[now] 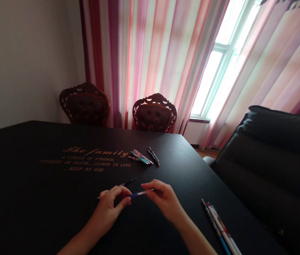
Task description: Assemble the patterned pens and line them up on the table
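Both my hands meet over the black table (33,198) near its front. My left hand (111,209) is closed in a pinch on one end of a thin blue and clear pen (139,193). My right hand (163,200) is closed on the pen's other end. A thin pen refill (127,182) lies just behind my left hand; I cannot tell whether the fingers touch it.
A bunch of patterned pens (143,157) lies further back on the table beside gold lettering (91,159). Several more pens (220,228) lie at the front right. Two carved chairs (154,114) stand behind the table, a black sofa (272,159) to the right.
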